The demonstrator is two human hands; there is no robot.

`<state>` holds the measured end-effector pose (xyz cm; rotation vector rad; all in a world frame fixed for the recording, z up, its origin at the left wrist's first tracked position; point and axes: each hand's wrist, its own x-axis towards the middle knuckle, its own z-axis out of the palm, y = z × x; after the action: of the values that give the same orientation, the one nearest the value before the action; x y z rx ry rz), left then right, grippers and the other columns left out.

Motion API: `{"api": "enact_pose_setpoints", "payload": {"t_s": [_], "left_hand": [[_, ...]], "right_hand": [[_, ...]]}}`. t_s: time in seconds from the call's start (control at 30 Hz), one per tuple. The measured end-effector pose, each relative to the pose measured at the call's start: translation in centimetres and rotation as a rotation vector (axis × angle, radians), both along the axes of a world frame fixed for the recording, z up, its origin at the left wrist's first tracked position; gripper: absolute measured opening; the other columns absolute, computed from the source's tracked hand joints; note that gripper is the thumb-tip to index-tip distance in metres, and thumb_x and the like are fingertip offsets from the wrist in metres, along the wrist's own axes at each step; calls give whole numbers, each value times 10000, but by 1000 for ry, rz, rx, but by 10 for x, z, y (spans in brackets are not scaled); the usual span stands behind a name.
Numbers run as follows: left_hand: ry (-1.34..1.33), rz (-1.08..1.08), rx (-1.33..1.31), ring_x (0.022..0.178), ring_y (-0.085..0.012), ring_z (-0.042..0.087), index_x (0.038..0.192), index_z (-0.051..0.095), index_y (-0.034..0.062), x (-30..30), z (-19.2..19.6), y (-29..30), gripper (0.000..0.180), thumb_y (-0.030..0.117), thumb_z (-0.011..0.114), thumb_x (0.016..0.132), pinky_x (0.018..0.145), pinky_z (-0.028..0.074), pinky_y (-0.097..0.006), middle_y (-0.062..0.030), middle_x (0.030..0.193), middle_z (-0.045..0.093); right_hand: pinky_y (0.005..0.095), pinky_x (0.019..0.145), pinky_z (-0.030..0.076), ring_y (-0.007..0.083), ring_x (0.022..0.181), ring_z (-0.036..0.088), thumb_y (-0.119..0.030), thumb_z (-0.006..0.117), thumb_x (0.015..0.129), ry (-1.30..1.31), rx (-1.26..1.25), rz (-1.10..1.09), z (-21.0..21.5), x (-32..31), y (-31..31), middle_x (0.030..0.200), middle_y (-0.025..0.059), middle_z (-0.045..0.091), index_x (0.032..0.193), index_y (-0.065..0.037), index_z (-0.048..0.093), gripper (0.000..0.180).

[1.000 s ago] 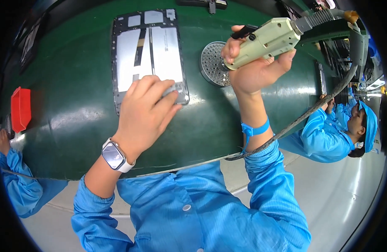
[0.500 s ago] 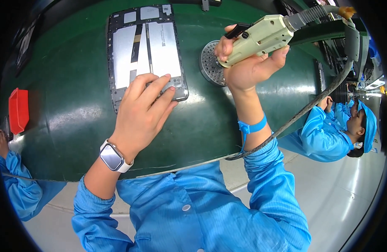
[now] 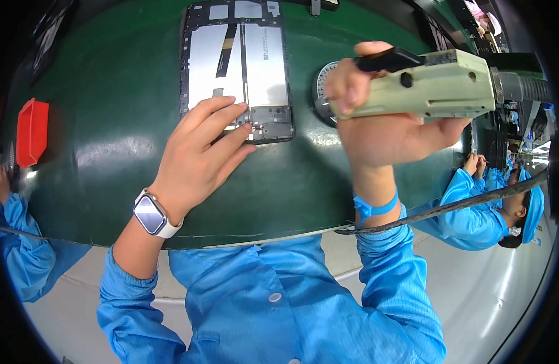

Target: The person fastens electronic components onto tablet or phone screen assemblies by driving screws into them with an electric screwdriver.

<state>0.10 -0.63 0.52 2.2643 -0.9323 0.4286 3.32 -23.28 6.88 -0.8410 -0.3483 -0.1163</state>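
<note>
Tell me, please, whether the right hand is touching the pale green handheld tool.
Touching. The head view shows the right hand curled around the front end of the pale green handheld tool.

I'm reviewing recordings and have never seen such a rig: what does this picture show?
There's no robot: a person works bare-handed, seen from a wide fisheye camera worn on the head, so straight edges bend. On the green tabletop lies an opened tablet, with the left hand resting its fingers on the near end. The right hand grips a pale green corded tool, probably an electric screwdriver, its front overlapping a round perforated dish in the view. A red bin sits far left.
</note>
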Motion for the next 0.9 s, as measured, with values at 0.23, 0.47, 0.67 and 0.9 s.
{"api": "enact_pose_setpoints", "payload": {"t_s": [0.23, 0.47, 0.67, 0.9], "left_hand": [[-15, -1, -37, 1087, -345, 604, 965, 688, 11, 1, 3, -9, 344, 75, 821, 654, 869, 528, -438, -127, 1159, 639], [-16, -17, -18, 1126, -305, 579, 948, 688, 19, 4, 1, -10, 278, 99, 790, 702, 895, 509, -444, -110, 1142, 628], [7, -5, -33, 1136, -305, 577, 929, 688, 15, 3, 0, -7, 259, 91, 787, 703, 904, 509, -442, -111, 1141, 630], [18, 14, -30, 1143, -304, 574, 915, 699, 15, 1, -4, -6, 225, 78, 765, 710, 910, 510, -434, -114, 1146, 629]], "right_hand": [[337, 567, 381, 224, 625, 486, -940, 218, 719, 277, -63, 47, -3, -15, 37, 704, 107, 560, 1201, 112, 539, 1201], [321, 540, 379, 218, 609, 477, -941, 214, 717, 309, -107, 4, -9, -13, 37, 684, 102, 553, 1180, 85, 555, 1176], [319, 522, 377, 215, 597, 475, -933, 216, 723, 362, -84, -101, -10, -12, 48, 671, 104, 551, 1134, 72, 563, 1140], [321, 527, 407, 225, 590, 523, -951, 273, 682, 367, -190, -38, -14, -14, 47, 655, 132, 566, 1034, 111, 565, 1156]]}}
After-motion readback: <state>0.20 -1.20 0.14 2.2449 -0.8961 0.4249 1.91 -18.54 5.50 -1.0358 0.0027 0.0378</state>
